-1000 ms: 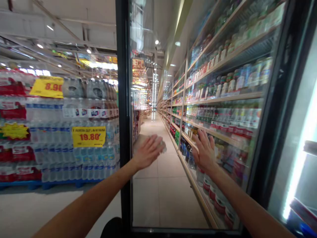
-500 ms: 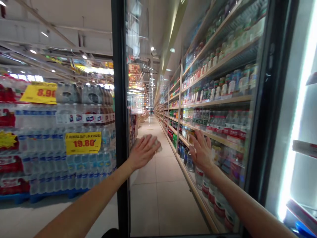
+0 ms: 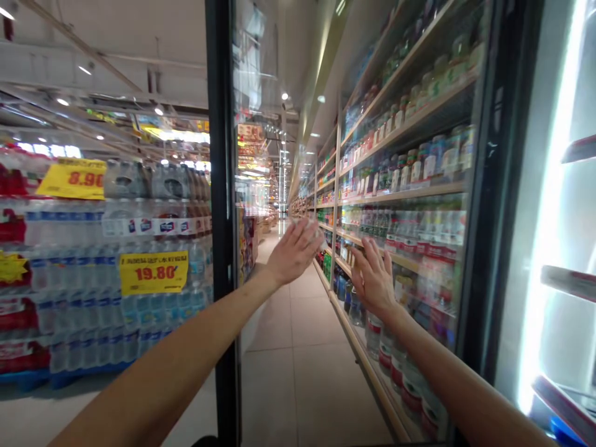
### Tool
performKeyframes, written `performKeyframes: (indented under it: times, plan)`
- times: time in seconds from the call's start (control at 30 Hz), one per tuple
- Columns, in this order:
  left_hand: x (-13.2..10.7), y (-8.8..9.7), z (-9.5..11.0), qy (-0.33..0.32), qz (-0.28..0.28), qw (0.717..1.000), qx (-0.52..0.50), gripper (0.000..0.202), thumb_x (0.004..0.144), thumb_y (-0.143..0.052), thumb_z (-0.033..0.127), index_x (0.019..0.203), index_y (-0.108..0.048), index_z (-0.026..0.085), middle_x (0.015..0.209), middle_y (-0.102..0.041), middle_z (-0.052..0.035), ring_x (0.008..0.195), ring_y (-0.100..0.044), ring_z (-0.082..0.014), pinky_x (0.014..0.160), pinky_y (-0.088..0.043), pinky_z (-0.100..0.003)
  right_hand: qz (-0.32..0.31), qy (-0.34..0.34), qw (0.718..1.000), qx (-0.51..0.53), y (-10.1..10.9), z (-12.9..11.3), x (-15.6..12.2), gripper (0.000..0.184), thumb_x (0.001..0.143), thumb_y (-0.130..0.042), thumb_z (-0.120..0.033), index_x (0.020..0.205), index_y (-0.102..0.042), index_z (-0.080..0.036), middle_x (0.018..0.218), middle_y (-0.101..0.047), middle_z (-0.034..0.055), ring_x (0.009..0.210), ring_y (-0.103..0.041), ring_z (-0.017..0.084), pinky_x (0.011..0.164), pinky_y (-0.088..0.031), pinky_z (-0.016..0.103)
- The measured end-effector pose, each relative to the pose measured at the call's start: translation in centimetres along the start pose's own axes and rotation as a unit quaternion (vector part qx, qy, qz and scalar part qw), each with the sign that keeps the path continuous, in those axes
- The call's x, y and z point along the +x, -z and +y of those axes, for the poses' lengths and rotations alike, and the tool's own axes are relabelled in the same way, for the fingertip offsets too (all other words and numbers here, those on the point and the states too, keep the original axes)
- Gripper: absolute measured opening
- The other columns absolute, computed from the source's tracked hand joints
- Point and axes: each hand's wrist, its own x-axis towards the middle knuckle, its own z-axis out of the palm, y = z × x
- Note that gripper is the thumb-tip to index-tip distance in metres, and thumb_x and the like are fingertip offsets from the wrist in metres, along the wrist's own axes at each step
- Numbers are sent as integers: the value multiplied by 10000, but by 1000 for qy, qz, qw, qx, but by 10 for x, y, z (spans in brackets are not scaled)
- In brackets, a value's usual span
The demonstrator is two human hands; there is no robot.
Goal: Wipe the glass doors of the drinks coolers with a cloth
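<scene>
The left grip [image 3: 294, 253] has its fingers extended; whether it grasps the one pale, blurred patch [image 3: 320, 236] at its fingertips, I cannot tell. The right grip [image 3: 374, 276] is released, fingers spread. Both are at one black-framed glass door [image 3: 335, 189]. Left of it, two rectangular yellow price signs [image 3: 154, 273] front stacked bottles [image 3: 86, 268].

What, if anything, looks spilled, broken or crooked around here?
Nothing looks clearly spilled or broken. The upper yellow price sign looks slightly askew: its sides slant, while the lower yellow price sign hangs straighter. A pale thing shows by the left hand, too blurred to identify.
</scene>
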Motion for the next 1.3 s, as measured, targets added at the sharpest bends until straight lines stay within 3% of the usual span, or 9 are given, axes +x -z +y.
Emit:
performKeyframes:
  times: [0.1,0.23,0.3,0.47,0.63,0.8,0.97,1.17,1.3]
  plan:
    - [3,-1,-3,-106,-16,994,-19,425,857,-482,249,1280,-442,223,1393,-416,-56,1379,-155,-233,1111,-251,-420,4,9,1000,-7,2,7,0,473,857,-420,-215,1328,-383,-217,1436,-329,124,1345,-262,245,1075,-206,490]
    - [9,-2,-7,41,26,999,9,412,865,-471,240,1276,-448,212,1386,-419,-96,1378,-154,-248,1092,-268,-452,15,-8,1000,-6,0,11,3,521,852,-409,-215,1367,-329,-235,1444,-317,111,1352,-242,247,1073,-203,500]
    - [8,-1,-4,50,18,999,5,421,861,-477,247,1279,-445,205,1401,-397,-104,1380,-145,-257,1093,-259,-465,15,-12,1000,-4,0,10,4,521,852,-407,-218,1367,-332,-234,1448,-310,111,1354,-236,251,1070,-203,506]
    - [8,-2,-4,-153,-33,987,-39,411,859,-486,270,1268,-458,239,1402,-407,-44,1368,-203,-220,1118,-233,-406,9,-7,1000,-12,1,11,3,445,863,-406,-222,1308,-412,-212,1429,-342,121,1347,-254,244,1070,-212,490]
    - [37,-10,-7,19,39,999,-1,399,874,-459,259,1268,-453,198,1393,-407,-105,1378,-153,-246,1088,-276,-454,29,-27,999,-22,3,26,0,445,880,-386,-239,1323,-392,-210,1421,-352,124,1349,-249,240,1066,-217,487]
    - [58,-18,10,-208,-6,977,-55,371,883,-434,260,1249,-470,211,1382,-433,-46,1361,-223,-218,1099,-281,-390,19,-21,999,-31,7,39,-3,461,888,-374,-240,1348,-361,-222,1431,-339,116,1352,-242,238,1076,-191,492]
    - [83,-22,14,-8,9,999,-50,373,890,-428,260,1254,-460,183,1407,-383,-109,1371,-186,-254,1099,-249,-468,36,-42,998,-41,9,51,-2,448,886,-370,-237,1332,-379,-196,1421,-350,130,1347,-252,243,1072,-203,495]
    - [89,-32,32,-182,1,980,-86,320,900,-412,242,1206,-498,205,1352,-465,-57,1331,-298,-214,1090,-291,-392,26,-62,997,-44,10,64,-6,499,883,-362,-250,1377,-308,-196,1416,-361,127,1348,-251,236,1071,-209,493]
    - [106,-39,40,9,47,996,-77,330,900,-414,261,1207,-498,174,1379,-421,-107,1348,-250,-260,1092,-263,-458,42,-81,995,-46,13,71,-10,517,886,-346,-271,1395,-274,-217,1416,-360,121,1347,-255,238,1062,-216,500]
